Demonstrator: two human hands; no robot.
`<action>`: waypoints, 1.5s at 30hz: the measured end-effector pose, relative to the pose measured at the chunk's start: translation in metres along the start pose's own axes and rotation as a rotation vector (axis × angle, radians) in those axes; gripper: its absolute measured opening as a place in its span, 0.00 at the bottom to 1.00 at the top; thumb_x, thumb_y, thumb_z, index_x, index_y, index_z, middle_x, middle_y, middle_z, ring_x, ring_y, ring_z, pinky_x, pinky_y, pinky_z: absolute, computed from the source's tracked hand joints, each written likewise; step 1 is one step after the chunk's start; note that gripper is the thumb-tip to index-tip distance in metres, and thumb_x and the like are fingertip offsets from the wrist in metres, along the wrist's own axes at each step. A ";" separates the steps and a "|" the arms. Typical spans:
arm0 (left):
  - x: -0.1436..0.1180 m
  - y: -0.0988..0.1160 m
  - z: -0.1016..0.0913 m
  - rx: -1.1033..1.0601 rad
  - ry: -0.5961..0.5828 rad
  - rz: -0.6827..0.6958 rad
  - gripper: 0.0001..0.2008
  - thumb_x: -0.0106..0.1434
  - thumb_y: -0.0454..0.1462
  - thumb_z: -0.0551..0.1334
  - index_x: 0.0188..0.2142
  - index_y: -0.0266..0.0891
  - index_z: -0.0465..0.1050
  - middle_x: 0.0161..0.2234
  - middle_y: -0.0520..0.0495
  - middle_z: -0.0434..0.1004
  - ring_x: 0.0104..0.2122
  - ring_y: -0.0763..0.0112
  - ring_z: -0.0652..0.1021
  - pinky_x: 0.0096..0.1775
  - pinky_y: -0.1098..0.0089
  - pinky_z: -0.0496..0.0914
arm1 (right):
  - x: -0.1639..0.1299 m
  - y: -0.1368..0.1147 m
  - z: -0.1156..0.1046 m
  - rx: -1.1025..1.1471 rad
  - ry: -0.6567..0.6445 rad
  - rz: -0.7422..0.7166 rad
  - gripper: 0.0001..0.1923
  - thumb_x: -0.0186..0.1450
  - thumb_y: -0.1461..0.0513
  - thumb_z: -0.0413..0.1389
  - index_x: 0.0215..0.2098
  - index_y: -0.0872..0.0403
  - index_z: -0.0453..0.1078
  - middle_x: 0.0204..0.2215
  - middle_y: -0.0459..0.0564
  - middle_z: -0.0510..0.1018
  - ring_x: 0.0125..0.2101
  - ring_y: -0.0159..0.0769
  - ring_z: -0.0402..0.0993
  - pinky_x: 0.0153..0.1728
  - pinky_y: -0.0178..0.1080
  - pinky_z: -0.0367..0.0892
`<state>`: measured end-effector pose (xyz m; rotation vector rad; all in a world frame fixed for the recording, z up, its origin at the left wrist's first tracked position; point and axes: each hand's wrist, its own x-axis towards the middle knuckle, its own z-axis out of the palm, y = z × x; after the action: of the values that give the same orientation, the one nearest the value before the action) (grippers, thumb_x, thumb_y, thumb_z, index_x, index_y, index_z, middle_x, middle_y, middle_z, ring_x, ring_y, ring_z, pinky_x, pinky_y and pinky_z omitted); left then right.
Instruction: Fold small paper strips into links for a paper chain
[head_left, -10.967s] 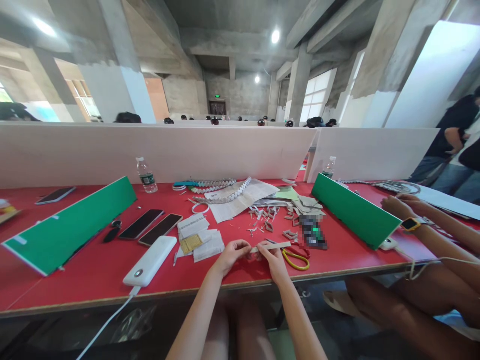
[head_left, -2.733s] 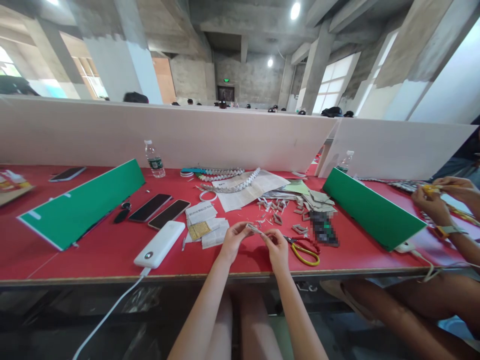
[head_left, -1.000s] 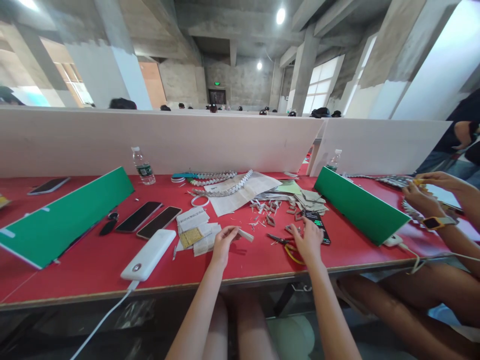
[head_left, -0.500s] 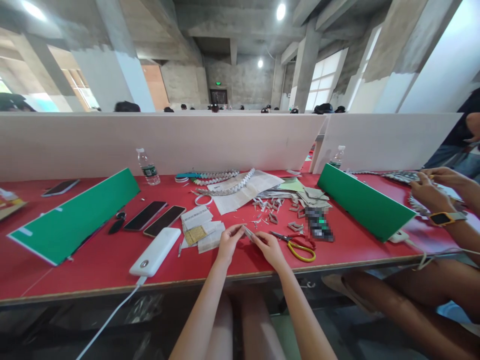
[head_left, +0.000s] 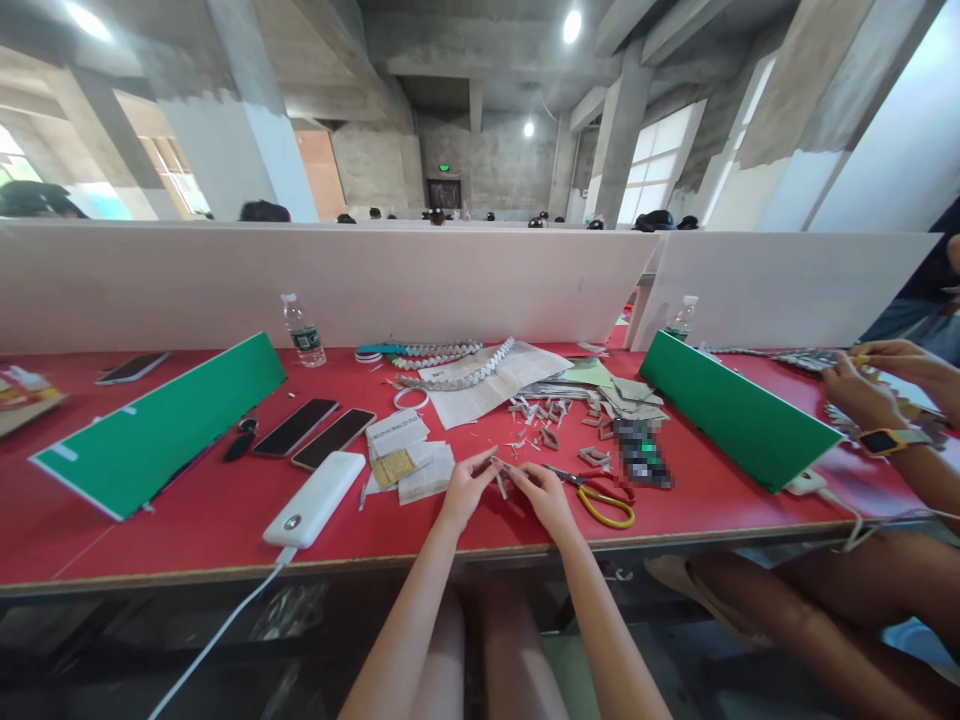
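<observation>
My left hand and my right hand meet over the front of the red table, both closed in a pinch. Between their fingertips is a small folded paper strip, one end hanging down. Just right of my right hand lie scissors with red and yellow handles. Beyond my hands several small folded paper pieces are scattered. Left of my left hand are flat cut paper sheets, one of them yellowish. Woven zigzag paper chains rest farther back on a printed sheet.
Green dividers stand at left and right. Two phones, a white power bank with a cable, a tape roll and a water bottle are at left. At right another person's hands work.
The paper strip between my fingertips has turned, and one end now points down toward the table. My hands stay close together. The view has shifted slightly.
</observation>
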<state>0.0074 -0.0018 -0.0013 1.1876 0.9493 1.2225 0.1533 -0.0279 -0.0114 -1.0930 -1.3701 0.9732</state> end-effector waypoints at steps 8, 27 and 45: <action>-0.008 0.004 0.001 -0.022 -0.353 -0.190 0.20 0.52 0.43 0.64 0.43 0.35 0.75 0.27 0.41 0.79 0.26 0.65 0.77 0.27 0.70 0.70 | 0.002 0.003 -0.002 0.234 0.147 0.040 0.15 0.55 0.53 0.57 0.21 0.54 0.63 0.17 0.40 0.63 0.19 0.28 0.59 0.23 0.32 0.58; -0.008 -0.002 0.007 0.133 -0.344 -0.186 0.13 0.54 0.43 0.59 0.29 0.33 0.72 0.20 0.46 0.76 0.18 0.68 0.76 0.18 0.74 0.66 | 0.002 0.006 -0.002 0.062 0.031 -0.016 0.12 0.57 0.54 0.55 0.26 0.55 0.69 0.23 0.45 0.70 0.25 0.32 0.64 0.29 0.34 0.60; -0.008 -0.005 0.011 0.210 -0.402 -0.258 0.11 0.54 0.40 0.56 0.26 0.33 0.70 0.22 0.45 0.78 0.14 0.74 0.71 0.17 0.74 0.63 | 0.003 0.007 -0.001 0.393 0.085 0.155 0.13 0.51 0.56 0.61 0.31 0.54 0.68 0.23 0.46 0.76 0.23 0.33 0.70 0.25 0.34 0.63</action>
<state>0.0179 -0.0106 -0.0051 1.3637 0.9045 0.6571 0.1548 -0.0235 -0.0170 -0.9367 -0.9818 1.2329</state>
